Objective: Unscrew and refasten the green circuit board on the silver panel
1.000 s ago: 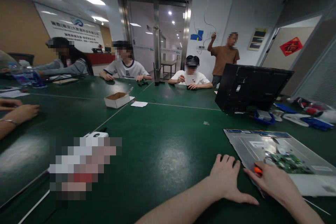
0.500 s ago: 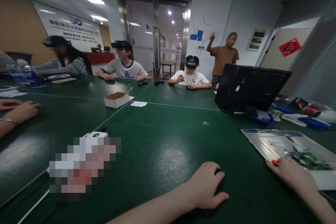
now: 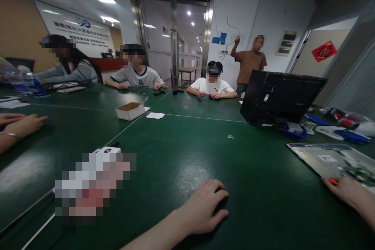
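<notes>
My left hand rests palm down on the green table, fingers curled loosely, holding nothing. My right hand lies at the right edge of view, closed around a small orange-tipped tool. Just beyond it lies a flat metal panel with a green circuit board on it. A black monitor back stands upright behind the panel.
A small open cardboard box and a white paper slip sit mid-table. Blue and white items lie at the far right. Several people sit along the far side; another person's hands rest at left. A white device lies near left.
The view has swung left. My left hand slid leftward across the table away from the panel; my right hand and the panel now sit nearer the right edge of view.
</notes>
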The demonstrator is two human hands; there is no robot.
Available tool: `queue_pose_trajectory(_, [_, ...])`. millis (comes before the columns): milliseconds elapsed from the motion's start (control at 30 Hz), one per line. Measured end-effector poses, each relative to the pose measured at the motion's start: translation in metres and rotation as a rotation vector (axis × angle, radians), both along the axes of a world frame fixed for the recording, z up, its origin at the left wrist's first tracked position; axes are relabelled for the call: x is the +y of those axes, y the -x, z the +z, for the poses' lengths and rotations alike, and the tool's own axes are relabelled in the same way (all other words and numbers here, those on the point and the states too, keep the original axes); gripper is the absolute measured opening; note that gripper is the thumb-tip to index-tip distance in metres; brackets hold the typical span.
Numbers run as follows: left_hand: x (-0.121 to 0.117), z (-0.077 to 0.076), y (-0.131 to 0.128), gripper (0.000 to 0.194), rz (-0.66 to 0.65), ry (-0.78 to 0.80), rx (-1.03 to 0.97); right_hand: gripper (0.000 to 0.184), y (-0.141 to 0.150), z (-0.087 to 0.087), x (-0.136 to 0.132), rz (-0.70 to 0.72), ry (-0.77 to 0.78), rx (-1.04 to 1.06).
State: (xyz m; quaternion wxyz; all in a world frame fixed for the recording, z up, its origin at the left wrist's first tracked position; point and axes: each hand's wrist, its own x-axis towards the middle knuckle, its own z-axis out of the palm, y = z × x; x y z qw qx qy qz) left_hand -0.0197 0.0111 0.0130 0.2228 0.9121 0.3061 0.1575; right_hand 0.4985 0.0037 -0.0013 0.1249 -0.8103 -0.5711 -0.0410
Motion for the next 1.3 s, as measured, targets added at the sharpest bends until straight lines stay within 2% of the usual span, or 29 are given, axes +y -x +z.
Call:
queue_pose_trajectory(133, [-0.001, -0.005, -0.006, 0.036, -0.019, -0.032, 0.001, 0.048, 0.024, 0.003, -0.004, -0.060, 0.176, 0.194])
queue_pose_trajectory(233, [0.000, -0.007, -0.006, 0.037, -0.026, -0.030, 0.004, 0.050, 0.064, 0.007, -0.009, 0.012, 0.214, 0.117])
queue_pose_trajectory(333, [0.000, -0.007, -0.007, 0.036, -0.017, -0.026, -0.004, 0.049, 0.118, 0.011, -0.014, 0.087, 0.295, 0.042])
queue_pose_trajectory(567, [0.006, -0.005, -0.011, 0.024, 0.083, -0.052, -0.070, 0.065, 0.244, 0.015, -0.034, 0.452, 0.325, -0.034])
queue_pose_trajectory(700, [0.017, -0.002, -0.007, 0.029, 0.155, -0.074, -0.130, 0.074, 0.296, 0.030, -0.041, 0.753, 0.433, 0.044])
queue_pose_trajectory(800, [0.027, 0.001, -0.003, 0.032, 0.173, -0.081, -0.129, 0.073, 0.329, 0.042, -0.040, 0.941, 0.441, 0.064])
queue_pose_trajectory(900, [0.037, -0.001, -0.003, 0.039, 0.175, -0.055, -0.093, 0.068, 0.358, 0.042, -0.036, 1.103, 0.435, -0.014])
queue_pose_trajectory(967, [0.042, -0.006, -0.003, 0.046, 0.195, -0.023, -0.057, 0.057, 0.375, 0.035, -0.033, 1.198, 0.413, -0.109])
queue_pose_trajectory(1067, [0.047, -0.016, 0.000, 0.051, 0.238, -0.019, 0.003, 0.055, 0.394, 0.021, -0.030, 1.270, 0.306, -0.194])
queue_pose_trajectory(1200, [0.049, -0.022, 0.016, 0.052, 0.245, -0.081, 0.079, 0.033, 0.403, 0.016, -0.032, 1.359, 0.138, -0.216])
queue_pose_trajectory(1267, [0.048, -0.020, 0.027, 0.050, 0.247, -0.102, 0.103, 0.027, 0.398, 0.023, -0.034, 1.378, 0.088, -0.195])
queue_pose_trajectory(1300, [0.048, -0.019, 0.032, 0.049, 0.248, -0.109, 0.110, 0.030, 0.393, 0.029, -0.035, 1.379, 0.088, -0.168])
